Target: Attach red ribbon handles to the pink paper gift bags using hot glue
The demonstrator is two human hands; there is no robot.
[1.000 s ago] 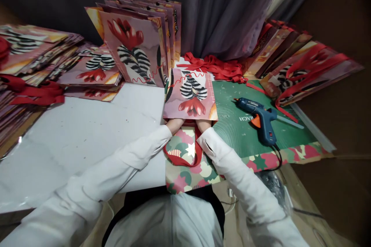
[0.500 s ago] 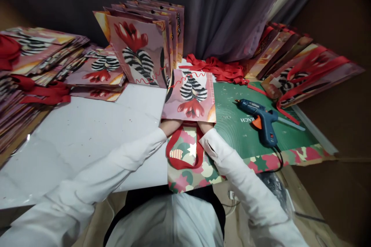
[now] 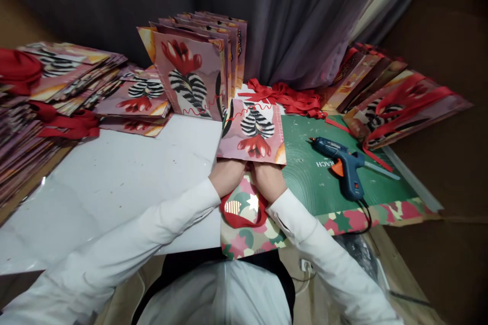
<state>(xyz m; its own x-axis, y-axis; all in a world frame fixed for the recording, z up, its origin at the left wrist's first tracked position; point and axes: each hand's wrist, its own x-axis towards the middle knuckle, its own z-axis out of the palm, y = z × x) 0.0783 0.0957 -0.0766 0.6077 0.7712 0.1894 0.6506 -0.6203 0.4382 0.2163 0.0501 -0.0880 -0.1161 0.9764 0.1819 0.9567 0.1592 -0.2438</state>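
Observation:
A printed paper gift bag (image 3: 253, 134) with zebra stripes and a red flower lies in front of me, its mouth toward my body. My left hand (image 3: 227, 176) and my right hand (image 3: 269, 182) reach into that mouth from either side. Wrists and backs of the hands show, while the bag's upper panel hides the fingers. A red ribbon handle (image 3: 244, 222) loops out below the hands over a patterned sheet (image 3: 249, 244). Whether the fingers grip anything inside cannot be seen.
Right of the bag, a blue glue gun (image 3: 345, 162) rests on a green mat (image 3: 305, 183). Behind lies a heap of red ribbon (image 3: 285, 96). Finished-looking bags (image 3: 190, 76) stand at the back, with more handled bags (image 3: 404, 101) at right. Flat bags (image 3: 72, 71) are stacked left.
Both hands have drawn back a little out of the bag's mouth, and more of the wrists shows. The hands are closer together. The view has shifted slightly.

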